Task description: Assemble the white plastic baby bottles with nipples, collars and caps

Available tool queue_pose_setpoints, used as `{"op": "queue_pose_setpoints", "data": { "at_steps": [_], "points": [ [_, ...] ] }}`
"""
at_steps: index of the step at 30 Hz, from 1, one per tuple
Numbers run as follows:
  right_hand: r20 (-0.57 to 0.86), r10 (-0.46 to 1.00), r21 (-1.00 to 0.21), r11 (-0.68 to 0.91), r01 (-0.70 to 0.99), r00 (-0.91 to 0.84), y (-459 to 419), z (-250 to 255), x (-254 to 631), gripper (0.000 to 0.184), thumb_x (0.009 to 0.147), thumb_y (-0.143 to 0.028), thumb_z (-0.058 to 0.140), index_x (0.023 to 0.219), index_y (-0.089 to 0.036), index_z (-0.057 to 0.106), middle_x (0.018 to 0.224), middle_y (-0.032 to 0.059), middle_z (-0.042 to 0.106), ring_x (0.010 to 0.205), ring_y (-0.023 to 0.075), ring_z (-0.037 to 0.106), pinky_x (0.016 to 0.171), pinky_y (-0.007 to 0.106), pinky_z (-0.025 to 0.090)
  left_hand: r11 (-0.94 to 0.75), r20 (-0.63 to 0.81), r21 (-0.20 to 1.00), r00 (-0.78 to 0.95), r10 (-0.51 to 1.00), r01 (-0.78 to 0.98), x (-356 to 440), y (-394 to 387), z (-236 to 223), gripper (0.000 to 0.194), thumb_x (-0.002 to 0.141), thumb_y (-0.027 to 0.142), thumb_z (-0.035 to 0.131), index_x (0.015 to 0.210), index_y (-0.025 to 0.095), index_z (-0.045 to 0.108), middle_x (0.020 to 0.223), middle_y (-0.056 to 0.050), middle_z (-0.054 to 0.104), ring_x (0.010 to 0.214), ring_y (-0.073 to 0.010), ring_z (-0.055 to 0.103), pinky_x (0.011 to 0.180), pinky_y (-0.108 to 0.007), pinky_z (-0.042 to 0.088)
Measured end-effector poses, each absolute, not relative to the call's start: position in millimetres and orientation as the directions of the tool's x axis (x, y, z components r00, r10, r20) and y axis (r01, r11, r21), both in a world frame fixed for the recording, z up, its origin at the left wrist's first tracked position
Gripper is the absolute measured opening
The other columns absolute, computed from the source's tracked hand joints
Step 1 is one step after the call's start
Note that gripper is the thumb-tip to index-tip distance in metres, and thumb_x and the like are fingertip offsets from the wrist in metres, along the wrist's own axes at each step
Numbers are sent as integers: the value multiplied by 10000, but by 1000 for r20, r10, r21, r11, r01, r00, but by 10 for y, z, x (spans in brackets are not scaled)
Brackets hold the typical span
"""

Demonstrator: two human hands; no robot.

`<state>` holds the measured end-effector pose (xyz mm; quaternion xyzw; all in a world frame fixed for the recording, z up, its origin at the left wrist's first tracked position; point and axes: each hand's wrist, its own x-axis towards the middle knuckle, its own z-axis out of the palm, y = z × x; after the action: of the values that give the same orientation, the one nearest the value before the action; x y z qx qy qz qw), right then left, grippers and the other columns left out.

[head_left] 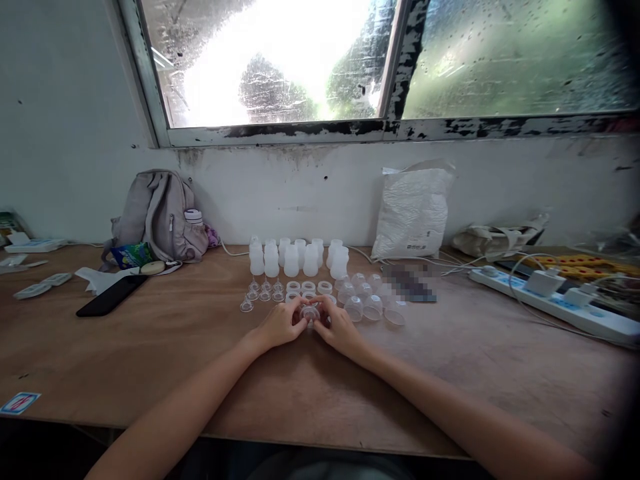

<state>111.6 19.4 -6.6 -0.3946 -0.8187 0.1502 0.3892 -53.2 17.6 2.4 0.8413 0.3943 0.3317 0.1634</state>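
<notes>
My left hand (281, 325) and my right hand (344, 328) meet over the table, fingers closed around a clear bottle nipple (310, 312). Whether a ring sits around it is too small to tell. Just beyond are several white collar rings (325, 287), partly hidden by my fingers. Left of them stand several clear nipples (247, 305) on their wide bases. To the right, clear domed caps (373, 307) are grouped together, close to my right hand. Behind these stand rows of whitish, translucent baby bottles (291, 261) without tops.
On the wooden table (200, 373), a black phone (111, 295) lies left, near a grey backpack (155, 217). A white plastic package (415, 210) leans on the wall. A power strip (575, 307) with chargers and cables lies right. A blurred patch (411, 283) adjoins the caps.
</notes>
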Motion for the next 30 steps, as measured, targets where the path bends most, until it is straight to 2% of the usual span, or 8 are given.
{"op": "queue_pose_setpoints", "data": {
  "at_steps": [5, 8, 15, 19, 24, 30],
  "points": [
    [524, 754, -557, 655, 511, -395, 214, -91, 1127, 333, 691, -113, 453, 1008, -199, 399, 683, -19, 525, 580, 114, 500, 570, 221, 391, -648, 445, 564, 472, 761, 512, -532, 197, 0, 301, 716, 121, 457, 1012, 176, 455, 715, 4, 573, 592, -109, 524, 567, -210, 392],
    [516, 760, -552, 647, 526, -394, 227, -106, 1131, 344, 694, -114, 452, 1022, -202, 392, 649, -30, 512, 561, 113, 489, 563, 220, 382, -647, 454, 560, 461, 762, 518, -516, 199, -17, 301, 714, 118, 459, 1008, 179, 442, 717, 5, 570, 601, -112, 530, 583, -216, 402],
    [488, 794, -545, 601, 584, -362, 231, -142, 1107, 337, 677, -122, 473, 995, -198, 392, 588, -51, 470, 520, 114, 462, 517, 209, 351, -647, 467, 459, 454, 759, 609, -465, 180, -38, 216, 738, 147, 439, 950, 187, 441, 638, 25, 531, 572, -116, 520, 569, -219, 395],
    [501, 795, -533, 595, 601, -343, 237, -154, 1100, 297, 691, -131, 465, 973, -199, 402, 594, -43, 473, 524, 117, 461, 516, 211, 346, -632, 472, 411, 439, 764, 657, -461, 170, -43, 213, 747, 157, 432, 955, 200, 447, 662, 19, 546, 598, -128, 536, 587, -232, 400],
    [541, 738, -537, 672, 510, -404, 214, -81, 1138, 253, 745, -171, 453, 993, -194, 409, 646, -24, 497, 548, 110, 481, 541, 209, 373, -638, 492, 436, 425, 760, 635, -484, 153, 4, 213, 757, 187, 453, 970, 192, 443, 722, 2, 572, 591, -119, 537, 581, -223, 405],
    [579, 706, -512, 704, 491, -408, 221, -99, 1142, 125, 801, -213, 418, 917, -195, 461, 645, -9, 537, 569, 115, 505, 569, 217, 389, -672, 502, 354, 474, 723, 650, -531, 161, 30, 197, 807, 181, 382, 987, 191, 463, 646, 13, 563, 579, -122, 551, 566, -214, 399]
  ]
}}
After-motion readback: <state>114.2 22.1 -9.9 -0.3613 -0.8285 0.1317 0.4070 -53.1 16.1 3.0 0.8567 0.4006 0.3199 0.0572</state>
